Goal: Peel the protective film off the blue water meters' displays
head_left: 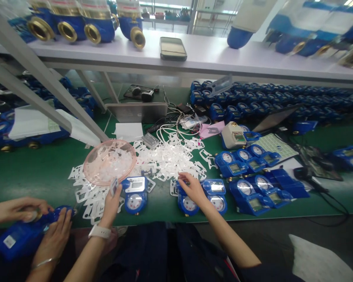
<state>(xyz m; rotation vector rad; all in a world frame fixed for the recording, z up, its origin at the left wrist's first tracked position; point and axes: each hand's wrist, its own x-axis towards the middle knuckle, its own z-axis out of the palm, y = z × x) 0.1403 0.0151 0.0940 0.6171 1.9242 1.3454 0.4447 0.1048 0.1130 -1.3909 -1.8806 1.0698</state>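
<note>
My left hand [111,204], wearing a white watch, is closed around a small stack of grey-white cover plates [114,186]. Just right of it lies a blue water meter [135,202] with a white-framed display and a round dial. Over the display end of a second water meter [188,205] is my right hand [191,189], its fingers bent down and drawn together. That display and whatever the fingertips pinch are hidden. A third water meter [217,203] stands right beside it, its display facing up.
Loose white cut-out plates [170,158] lie heaped behind my hands, around a pink basin [90,172]. More meters [247,196] stand right. At left, a co-worker's hands [57,231] hold a blue meter [17,239]. A shelf [200,58] spans the bench; cables [176,127] tangle beneath.
</note>
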